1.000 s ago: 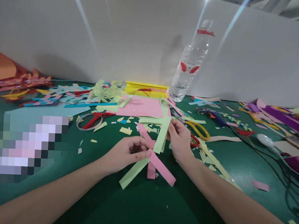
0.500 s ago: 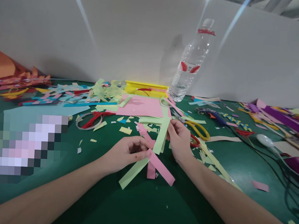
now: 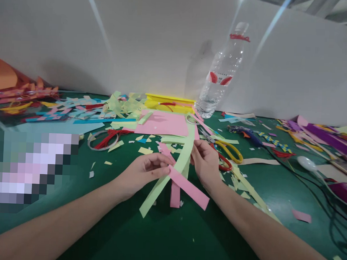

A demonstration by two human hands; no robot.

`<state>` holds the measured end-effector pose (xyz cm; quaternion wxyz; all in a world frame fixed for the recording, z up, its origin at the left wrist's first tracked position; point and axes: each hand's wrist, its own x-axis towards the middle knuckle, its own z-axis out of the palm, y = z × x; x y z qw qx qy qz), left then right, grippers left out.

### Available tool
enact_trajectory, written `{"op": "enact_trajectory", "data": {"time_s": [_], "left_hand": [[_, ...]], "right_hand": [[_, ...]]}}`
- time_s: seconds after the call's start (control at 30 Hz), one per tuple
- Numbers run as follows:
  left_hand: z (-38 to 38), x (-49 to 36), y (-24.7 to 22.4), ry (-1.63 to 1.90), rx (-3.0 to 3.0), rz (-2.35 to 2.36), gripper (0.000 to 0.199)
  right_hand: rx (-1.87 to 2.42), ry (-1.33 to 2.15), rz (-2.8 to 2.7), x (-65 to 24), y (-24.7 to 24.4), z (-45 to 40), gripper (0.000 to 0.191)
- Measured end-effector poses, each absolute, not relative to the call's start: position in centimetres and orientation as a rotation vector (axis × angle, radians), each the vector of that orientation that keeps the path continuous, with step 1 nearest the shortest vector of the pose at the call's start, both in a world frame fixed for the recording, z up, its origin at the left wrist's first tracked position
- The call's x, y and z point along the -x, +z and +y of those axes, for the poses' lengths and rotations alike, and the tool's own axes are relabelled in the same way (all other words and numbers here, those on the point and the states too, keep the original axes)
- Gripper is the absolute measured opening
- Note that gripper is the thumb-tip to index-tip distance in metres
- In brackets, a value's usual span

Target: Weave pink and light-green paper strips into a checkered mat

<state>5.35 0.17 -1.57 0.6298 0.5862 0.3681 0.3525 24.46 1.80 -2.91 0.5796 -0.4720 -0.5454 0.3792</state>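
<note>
My left hand [image 3: 147, 169] pinches a pink paper strip [image 3: 189, 188] where it crosses a pale green paper strip [image 3: 182, 157]. The green strip runs from the lower left, under the pink one, up toward the back. Beside its upper part, my right hand [image 3: 205, 160] has its fingers closed, thumb against forefinger, on the green strip's edge. Another pink strip [image 3: 175, 195] hangs below the crossing. Fingertips hide part of the crossing. Scissors [image 3: 228, 151] with yellow and red handles lie just behind my right hand.
A plastic bottle [image 3: 218, 76] leans against the grey wall behind. Pink sheets [image 3: 165, 123], a clear tape ring [image 3: 103, 141] and red tassels lie at the back among paper scraps. At right are a glue gun [image 3: 249, 136], its black cable and a white spoon [image 3: 307, 163].
The green strip's upper part now lies through the crossing in line with its lower end. The pink strip has swung slightly right and up; both hands shifted slightly left.
</note>
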Motion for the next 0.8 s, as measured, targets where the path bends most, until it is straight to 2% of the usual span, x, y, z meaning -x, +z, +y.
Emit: {"op": "enact_trajectory", "data": {"time_s": [0.37,0.63,0.8], "left_hand": [[0.4,-5.3,-1.4,1.009,-0.782,0.762,0.024],[0.7,-5.3,-1.0,1.069,-0.609,0.754,0.011],[0.5,-5.1,-1.1,1.070,-0.603,0.727,0.012]], "right_hand": [[1.137,0.887,-1.341,-24.6,-2.3,1.6,0.025],[1.122,0.913,-1.274,-24.8,-2.7,2.0,0.027],[1.115,0.947,-1.206,-25.1,-3.0,2.4,0.025]]}}
